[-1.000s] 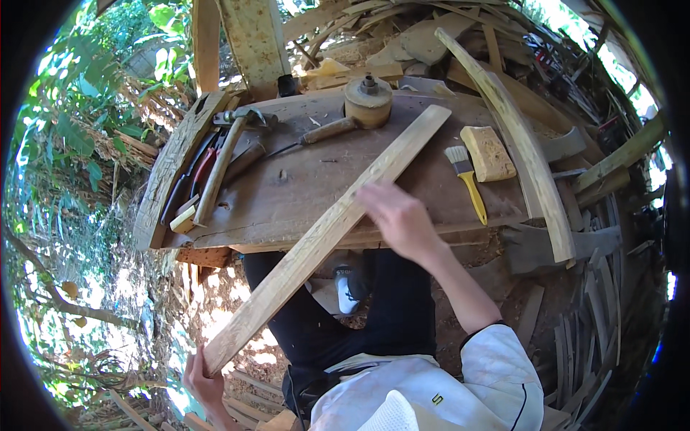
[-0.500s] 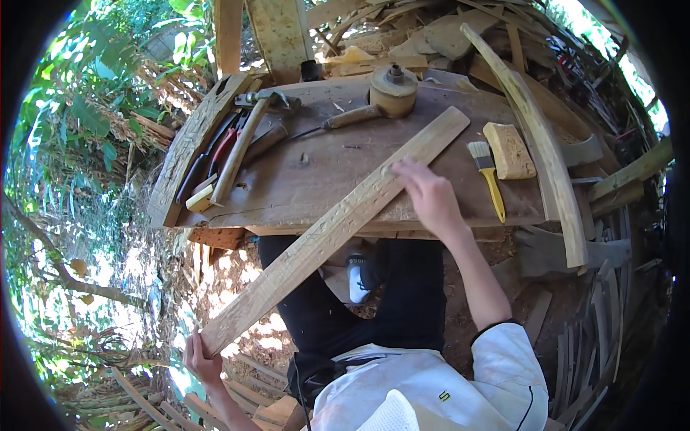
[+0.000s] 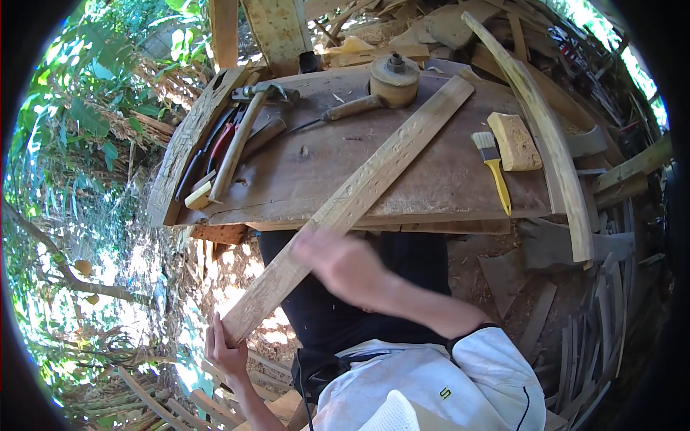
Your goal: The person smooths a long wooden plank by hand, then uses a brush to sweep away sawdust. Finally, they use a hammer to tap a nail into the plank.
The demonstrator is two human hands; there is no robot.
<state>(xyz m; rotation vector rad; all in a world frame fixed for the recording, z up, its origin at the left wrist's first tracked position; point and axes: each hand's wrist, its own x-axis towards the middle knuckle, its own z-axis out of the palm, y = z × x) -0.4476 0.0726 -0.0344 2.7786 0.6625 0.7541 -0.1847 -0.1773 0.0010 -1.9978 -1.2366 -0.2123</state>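
A long wooden plank [image 3: 359, 191] with carved marks along its face lies slantwise. Its far end rests on the wooden bench, and its near end hangs past the front edge over my lap. My left hand [image 3: 227, 353] is closed round that near end, thumb on one side and fingers on the other. My right hand [image 3: 343, 264] is at the plank's face, just short of the bench edge; motion smears its fingers, so their pose is unclear. Right of the plank lie a yellow-handled paintbrush [image 3: 492, 172] and a pale wood block [image 3: 514, 141].
On the bench [image 3: 287, 183], a hammer [image 3: 248, 133], red-handled pliers [image 3: 221, 144] and a wood-handled tool [image 3: 352, 109] lie at left and middle. A round wooden pot [image 3: 394, 80] stands behind. A long curved wood strip [image 3: 543, 136] borders the right side. Scrap wood surrounds the bench.
My right hand has slid down along the plank, from over the bench toward me. The plank's near end, with my left hand on it, has moved slightly up and right.
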